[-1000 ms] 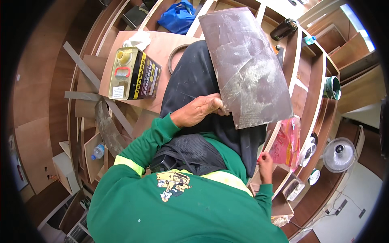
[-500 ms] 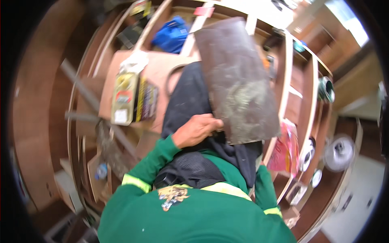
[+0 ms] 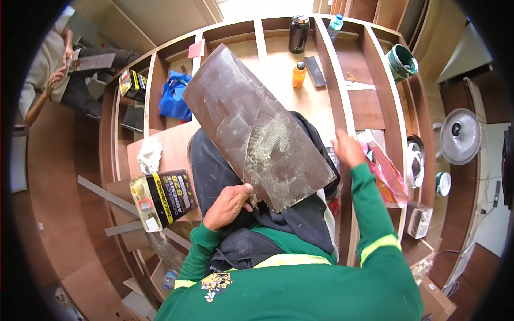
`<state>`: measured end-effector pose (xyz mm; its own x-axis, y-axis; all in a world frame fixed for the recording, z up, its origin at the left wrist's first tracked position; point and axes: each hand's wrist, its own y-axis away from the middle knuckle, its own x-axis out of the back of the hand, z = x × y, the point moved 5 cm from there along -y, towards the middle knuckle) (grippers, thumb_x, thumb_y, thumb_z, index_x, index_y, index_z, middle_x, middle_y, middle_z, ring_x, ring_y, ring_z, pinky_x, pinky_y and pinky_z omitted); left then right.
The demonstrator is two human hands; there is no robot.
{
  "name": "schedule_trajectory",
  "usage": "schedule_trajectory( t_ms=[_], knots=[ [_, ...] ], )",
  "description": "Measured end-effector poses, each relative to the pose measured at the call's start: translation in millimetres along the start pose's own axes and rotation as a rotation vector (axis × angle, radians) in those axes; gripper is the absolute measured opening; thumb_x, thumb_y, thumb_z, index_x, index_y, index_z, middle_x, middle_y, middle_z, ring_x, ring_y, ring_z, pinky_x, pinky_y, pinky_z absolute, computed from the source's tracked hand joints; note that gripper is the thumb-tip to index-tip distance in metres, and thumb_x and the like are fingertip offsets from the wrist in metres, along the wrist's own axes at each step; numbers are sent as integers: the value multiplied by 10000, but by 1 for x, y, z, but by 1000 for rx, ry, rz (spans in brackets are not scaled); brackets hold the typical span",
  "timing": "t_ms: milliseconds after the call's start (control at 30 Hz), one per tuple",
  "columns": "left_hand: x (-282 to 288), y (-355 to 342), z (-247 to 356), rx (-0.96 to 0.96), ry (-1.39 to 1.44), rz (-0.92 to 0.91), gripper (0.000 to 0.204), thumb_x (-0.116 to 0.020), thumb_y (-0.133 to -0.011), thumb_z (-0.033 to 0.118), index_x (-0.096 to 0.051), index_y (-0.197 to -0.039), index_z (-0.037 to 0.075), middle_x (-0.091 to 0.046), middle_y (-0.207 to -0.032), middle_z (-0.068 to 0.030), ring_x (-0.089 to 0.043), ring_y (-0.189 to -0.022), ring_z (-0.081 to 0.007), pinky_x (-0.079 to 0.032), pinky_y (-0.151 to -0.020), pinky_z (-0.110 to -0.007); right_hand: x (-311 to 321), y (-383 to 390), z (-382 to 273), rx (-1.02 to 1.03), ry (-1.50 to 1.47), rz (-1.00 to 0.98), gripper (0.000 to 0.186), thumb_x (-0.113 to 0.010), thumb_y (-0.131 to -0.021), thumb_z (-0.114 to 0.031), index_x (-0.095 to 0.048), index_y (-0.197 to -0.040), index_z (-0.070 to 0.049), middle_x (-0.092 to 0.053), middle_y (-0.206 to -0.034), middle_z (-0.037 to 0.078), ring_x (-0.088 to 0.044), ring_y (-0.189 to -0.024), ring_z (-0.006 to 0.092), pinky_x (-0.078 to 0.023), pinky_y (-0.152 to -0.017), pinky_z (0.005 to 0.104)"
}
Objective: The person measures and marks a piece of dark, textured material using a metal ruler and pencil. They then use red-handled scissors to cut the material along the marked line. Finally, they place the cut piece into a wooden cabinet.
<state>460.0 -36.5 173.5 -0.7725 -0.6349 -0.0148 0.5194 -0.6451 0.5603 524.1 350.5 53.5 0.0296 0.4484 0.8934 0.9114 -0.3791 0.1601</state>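
Note:
A dark brown rectangular board (image 3: 230,107) with a pale, ridged smear of paste rests tilted across my lap. My left hand (image 3: 227,207) is closed on its near-left edge, thumb on top and the other fingers partly hidden. My right hand (image 3: 349,150) is off the board, just past its right side, with fingers stretched forward and slightly blurred. I see nothing held in it. Beside that hand lies a crumpled pink plastic bag (image 3: 386,176), set in the wooden frame.
A wooden frame (image 3: 342,101) with compartments surrounds me. It holds an orange bottle (image 3: 299,75), a black flask (image 3: 299,35) and a blue bag (image 3: 175,96). A rectangular adhesive tin (image 3: 166,198) stands left. A fan (image 3: 459,136) is at right. Another person (image 3: 48,80) works at far left.
My right hand has come into sight at the right, with its arm extended forward. The board has tilted toward the left, still in my left hand. The view has shifted.

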Motion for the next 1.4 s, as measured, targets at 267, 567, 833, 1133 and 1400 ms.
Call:
schedule_trajectory(
  t_ms=[267, 567, 833, 1133, 1400],
  knots=[
    [4, 0, -10, 218, 160, -143, 475, -630, -1018, 441, -726, -935, -17, -730, -874, -86, -653, -762, -145, -526, -711, -288, -99, -265, 41, -67, 123, 336, 636, -698, -919, -289, -423, -1383, 47, -522, -1336, 260, -507, -1280, 451, -507, -966, 568],
    [-23, -2, -12, 219, 321, -418, 650, -581, -963, 638, -694, -1055, 5, -693, -997, -71, -612, -845, -159, -511, -774, -295, -113, -300, 38, -359, 384, 65, 639, -704, -866, -204, -470, -1396, 65, -551, -1277, 218, -585, -1193, 343, -545, -967, 424],
    [-7, -10, -11, 120, 456, -193, 588, -746, -884, 580, -679, -1049, 20, -692, -881, -54, -649, -732, -142, -542, -671, -294, -87, -182, 38, -582, -733, -241, 443, -834, -724, -253, -679, -1057, -4, -697, -1017, 130, -685, -1039, 266, -555, -940, 506],
    [-46, 8, -3, -145, 621, -304, 492, -666, -984, 451, -667, -1203, 11, -705, -1081, -77, -660, -1017, -172, -533, -906, -331, 62, 36, -49, -317, -1650, -12, 431, -713, -962, -188, -533, -1317, -24, -691, -1166, 109, -720, -891, 172, -622, -651, 304],
    [-50, 40, 87, -294, -773, -751, 706, -529, -1046, 486, -394, -1543, 3, -599, -1236, -216, -599, -1142, -347, -479, -989, -409, 103, 85, -141, -196, -1802, -22, 632, -547, -1014, -576, -520, -1415, -87, -660, -1283, 77, -662, -1120, 171, -580, -871, 368]
  ],
)
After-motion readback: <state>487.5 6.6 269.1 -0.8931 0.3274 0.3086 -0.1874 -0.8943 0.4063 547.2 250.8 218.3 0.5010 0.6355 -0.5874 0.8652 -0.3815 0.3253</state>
